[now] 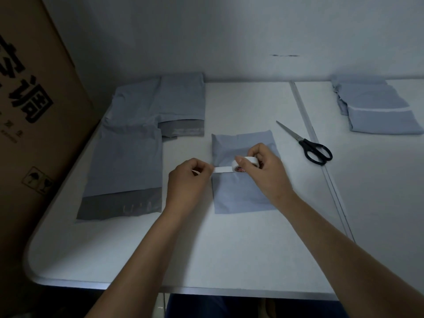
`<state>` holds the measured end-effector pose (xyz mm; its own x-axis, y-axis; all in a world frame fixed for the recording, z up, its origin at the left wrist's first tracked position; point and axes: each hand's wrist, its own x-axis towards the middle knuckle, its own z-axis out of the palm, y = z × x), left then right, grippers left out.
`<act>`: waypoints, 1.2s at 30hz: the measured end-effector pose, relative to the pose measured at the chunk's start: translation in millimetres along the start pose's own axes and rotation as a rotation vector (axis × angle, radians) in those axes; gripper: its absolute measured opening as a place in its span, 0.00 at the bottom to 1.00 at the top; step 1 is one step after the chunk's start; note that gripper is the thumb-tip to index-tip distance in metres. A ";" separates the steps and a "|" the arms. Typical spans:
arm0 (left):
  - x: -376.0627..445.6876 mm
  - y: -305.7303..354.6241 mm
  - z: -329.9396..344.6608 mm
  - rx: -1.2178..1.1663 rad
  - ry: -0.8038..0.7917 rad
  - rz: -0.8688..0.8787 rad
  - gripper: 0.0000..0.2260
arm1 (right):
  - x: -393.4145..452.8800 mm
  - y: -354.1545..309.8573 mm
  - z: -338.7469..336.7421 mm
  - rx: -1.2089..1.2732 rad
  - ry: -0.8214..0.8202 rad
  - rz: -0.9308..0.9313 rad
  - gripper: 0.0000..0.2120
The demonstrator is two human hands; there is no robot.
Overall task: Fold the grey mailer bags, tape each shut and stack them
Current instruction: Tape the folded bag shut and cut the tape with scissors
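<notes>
A folded grey mailer bag (238, 196) lies flat in the middle of the white table (206, 260). Above it my right hand (263, 171) grips a small white tape roll (246, 165). My left hand (190, 180) pinches the free end of the tape strip (223, 170), which is drawn out to the left between both hands. Unfolded grey mailer bags (133, 154) lie overlapping at the left of the table. A stack of folded grey bags (376, 106) sits at the far right.
Black-handled scissors (307, 145) lie right of the folded bag, blades pointing away. A large brown cardboard box (29, 111) stands against the table's left edge. A seam (321, 157) runs across the table right of the scissors. A white wall rises behind.
</notes>
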<state>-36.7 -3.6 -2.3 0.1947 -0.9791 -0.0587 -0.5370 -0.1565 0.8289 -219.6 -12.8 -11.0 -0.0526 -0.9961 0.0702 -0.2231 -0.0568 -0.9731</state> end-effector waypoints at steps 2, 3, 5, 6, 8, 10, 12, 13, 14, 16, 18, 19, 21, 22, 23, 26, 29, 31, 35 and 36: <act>-1.1 -1.4 0.7 0.017 0.006 0.007 0.05 | -1.5 0.8 0.3 -0.048 0.007 -0.014 0.15; -1.7 -2.0 1.0 0.031 0.008 0.018 0.05 | -2.2 1.2 0.0 -0.067 0.007 -0.021 0.15; -2.8 -3.4 2.0 0.066 0.010 0.044 0.06 | -3.1 1.3 -0.6 -0.094 0.006 -0.039 0.15; -3.2 -3.9 2.6 0.079 0.012 0.054 0.06 | -3.3 1.3 -0.7 -0.108 0.008 -0.047 0.15; -3.6 -4.4 3.3 0.093 0.015 0.067 0.06 | -2.9 1.5 -0.6 -0.130 0.012 -0.056 0.15; -3.8 -4.6 3.4 0.106 0.017 0.077 0.06 | -2.7 1.3 -0.3 -0.141 0.014 -0.060 0.15; -4.2 -5.0 3.4 0.107 0.020 0.086 0.06 | -2.6 1.5 -0.1 -0.143 0.019 -0.065 0.15; -4.7 -5.1 3.5 0.107 0.021 0.093 0.07 | -2.5 1.7 0.1 -0.144 0.021 -0.066 0.15; -5.1 -5.5 3.8 0.110 0.023 0.102 0.07 | -2.5 1.8 0.3 -0.146 0.021 -0.066 0.15; -5.6 -6.2 4.3 0.130 0.026 0.124 0.07 | -2.3 2.2 0.7 -0.142 0.018 -0.069 0.16; -5.5 -6.8 4.8 0.160 0.026 0.142 0.07 | -2.0 2.5 0.6 -0.123 0.012 -0.068 0.15; -5.4 -7.2 5.0 0.175 0.025 0.149 0.07 | -1.7 2.6 0.6 -0.113 0.010 -0.068 0.15; -5.3 -8.0 5.5 0.205 0.023 0.164 0.07 | -1.2 3.0 1.0 -0.102 0.009 -0.069 0.15; -5.4 -8.4 5.8 0.222 0.022 0.172 0.07 | -1.1 3.5 1.2 -0.104 0.008 -0.069 0.15; -5.6 -8.6 6.2 0.237 0.023 0.181 0.07 | -1.1 3.8 1.4 -0.109 0.008 -0.070 0.15; -6.9 -9.6 7.2 0.268 0.033 0.208 0.07 | -1.7 4.4 1.5 -0.135 0.012 -0.085 0.16; -7.9 -10.9 8.3 0.279 0.045 0.224 0.08 | -3.0 4.8 2.2 -0.160 0.019 -0.100 0.15; -7.8 -12.0 9.3 0.291 0.050 0.232 0.08 | -3.8 6.0 2.4 -0.170 0.016 -0.114 0.15; -7.3 -13.7 11.2 0.318 0.063 0.255 0.08 | -3.6 8.9 2.5 -0.192 0.014 -0.143 0.16; -7.3 -14.3 11.8 0.323 0.069 0.263 0.08 | -3.4 9.7 2.6 -0.194 0.014 -0.144 0.16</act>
<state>-40.2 4.3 -20.3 0.0650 -0.9819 0.1780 -0.8034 0.0543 0.5929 -219.0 -10.2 -21.2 -0.0199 -0.9775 0.2100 -0.4120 -0.1834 -0.8926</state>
